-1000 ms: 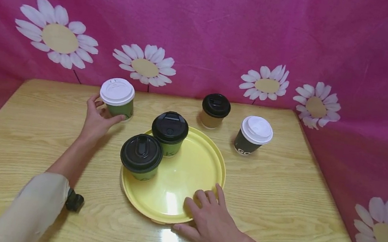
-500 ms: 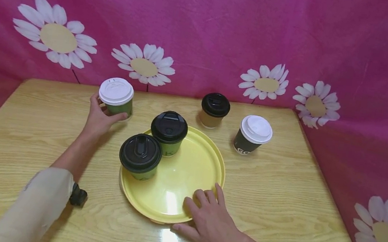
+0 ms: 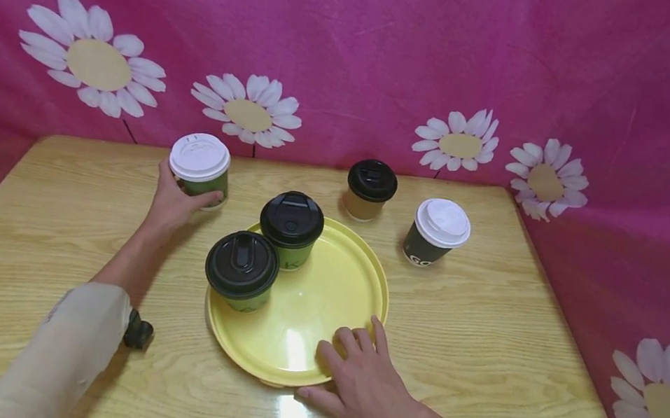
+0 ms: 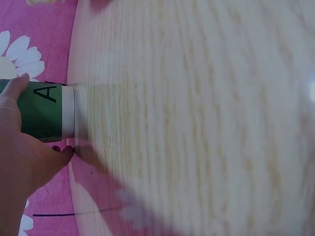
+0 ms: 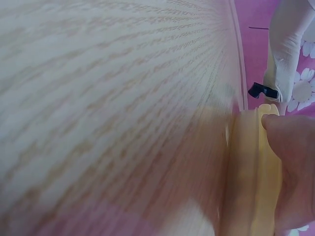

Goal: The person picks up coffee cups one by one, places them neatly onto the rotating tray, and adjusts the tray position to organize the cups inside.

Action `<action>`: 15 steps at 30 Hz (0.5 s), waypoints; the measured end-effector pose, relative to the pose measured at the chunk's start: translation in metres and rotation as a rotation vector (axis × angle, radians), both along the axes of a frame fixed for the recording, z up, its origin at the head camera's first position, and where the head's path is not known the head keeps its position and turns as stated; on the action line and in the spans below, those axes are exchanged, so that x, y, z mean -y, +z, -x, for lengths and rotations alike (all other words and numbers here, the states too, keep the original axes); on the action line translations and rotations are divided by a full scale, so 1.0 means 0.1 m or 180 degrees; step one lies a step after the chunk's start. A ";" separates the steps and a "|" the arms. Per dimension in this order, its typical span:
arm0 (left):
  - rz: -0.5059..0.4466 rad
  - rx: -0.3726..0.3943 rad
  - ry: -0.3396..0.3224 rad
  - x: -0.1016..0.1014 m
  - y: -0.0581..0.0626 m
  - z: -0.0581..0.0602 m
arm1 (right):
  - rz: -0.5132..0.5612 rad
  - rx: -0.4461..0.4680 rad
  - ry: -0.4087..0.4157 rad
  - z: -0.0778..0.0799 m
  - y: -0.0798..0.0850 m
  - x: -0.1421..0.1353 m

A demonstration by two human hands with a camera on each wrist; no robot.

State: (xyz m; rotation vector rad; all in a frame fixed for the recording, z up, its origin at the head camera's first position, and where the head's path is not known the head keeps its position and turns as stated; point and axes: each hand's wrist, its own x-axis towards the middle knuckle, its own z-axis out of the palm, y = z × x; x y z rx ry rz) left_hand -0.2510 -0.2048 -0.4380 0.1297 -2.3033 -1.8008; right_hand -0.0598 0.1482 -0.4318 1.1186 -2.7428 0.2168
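At the back left, my left hand [image 3: 174,198] grips a green paper coffee cup [image 3: 204,186] with a white lid, thumb across its front and fingers around the far side. The left wrist view shows that hand [image 4: 29,147] beside the cup's green wall [image 4: 42,110], which bears a black letter A. My right hand [image 3: 360,378] holds the near right rim of a round yellow tray [image 3: 287,378], fingers over the inside and thumb at the outer edge. Two green cups with black lids, one nearer [image 3: 243,271] and one behind it [image 3: 292,224], stand upright on the tray's left side.
A brown cup [image 3: 369,191] with a black lid stands behind the tray. To its right is a dark cup [image 3: 435,233] with a white lid. A pink curtain [image 3: 357,42] printed with daisies borders the wooden table [image 3: 468,354] at the back and sides.
My left hand has closed in on the white-lidded green cup, its fingers moving further behind it. My right hand and the tray stay in place.
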 end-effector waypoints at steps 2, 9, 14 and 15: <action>0.0031 -0.0013 -0.0006 0.00 0.01 0.01 | 0.0007 -0.0011 0.0003 0.00 0.00 0.00; 0.0111 -0.0059 0.0053 -0.01 -0.01 0.04 | 0.0033 -0.0038 0.0011 0.00 -0.01 0.00; 0.0110 -0.0074 0.0054 -0.01 -0.03 0.06 | 0.0015 0.0000 -0.0009 0.00 0.00 0.01; 0.0109 -0.0073 0.0053 -0.01 -0.03 0.07 | 0.0006 0.0003 -0.0012 0.00 0.00 0.01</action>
